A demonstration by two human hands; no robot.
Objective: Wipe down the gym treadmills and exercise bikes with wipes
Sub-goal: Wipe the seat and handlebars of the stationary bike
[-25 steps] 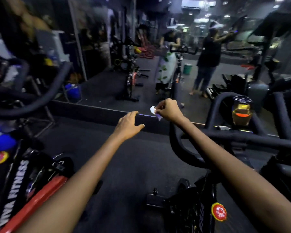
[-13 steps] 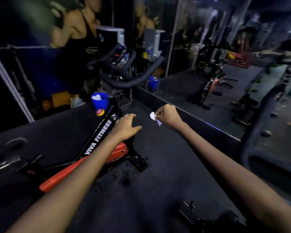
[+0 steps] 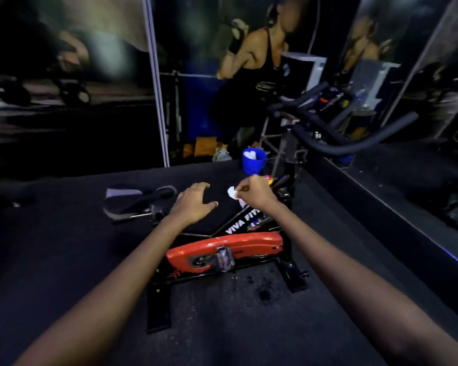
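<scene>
A black and red exercise bike (image 3: pixel 224 253) marked VIVA FIT stands in front of me on the dark floor. Its black saddle (image 3: pixel 132 198) is at the left and its curved black handlebars (image 3: pixel 336 133) rise at the upper right. My right hand (image 3: pixel 255 192) pinches a small white wipe (image 3: pixel 233 192) in the air above the bike's frame. Just left of the wipe, my left hand (image 3: pixel 193 204) hovers with relaxed, spread fingers and holds nothing. A blue cup (image 3: pixel 253 161) with white wipes in it sits on the bike near the handlebar post.
A wall poster of a person exercising (image 3: pixel 251 83) fills the back wall. A mirror wall (image 3: pixel 421 154) runs along the right with a low black ledge. A white vertical pole (image 3: pixel 156 83) stands at the back. Dark floor (image 3: pixel 222 326) stretches toward me.
The view has swung left from the mirror and another bike's handlebars to this bike, which is now centred. Both hands stayed out in front, the right still pinching the wipe.
</scene>
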